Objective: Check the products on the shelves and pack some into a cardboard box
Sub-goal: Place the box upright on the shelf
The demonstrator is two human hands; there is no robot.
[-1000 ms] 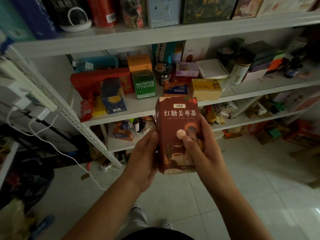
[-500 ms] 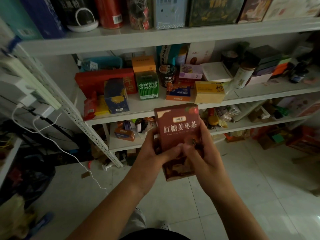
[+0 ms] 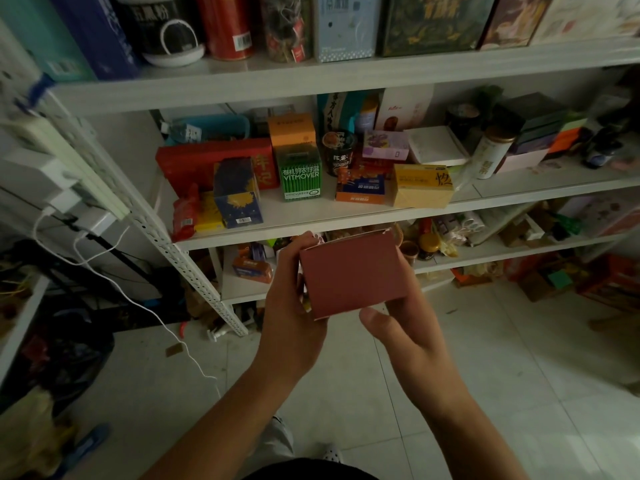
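Brown box [image 3: 349, 271] is up in front of the shelving, plain side to us. Left hand [image 3: 291, 306] grips its left edge, fingers curled over the top corner. Right hand [image 3: 408, 334] wraps the right side from behind, thumb just under the bottom edge. Beyond, a green carton [image 3: 299, 174] and a yellow carton [image 3: 422, 185] stand near the front edge of the middle shelf [image 3: 311, 221].

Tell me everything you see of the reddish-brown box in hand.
The reddish-brown box looks like cardboard, a plain unprinted face turned to the camera, flap edges showing along its far edge. It is held tilted in mid-air before the lower shelves. The left hand grips its left side; the right hand has fingers behind its right side, thumb off it.
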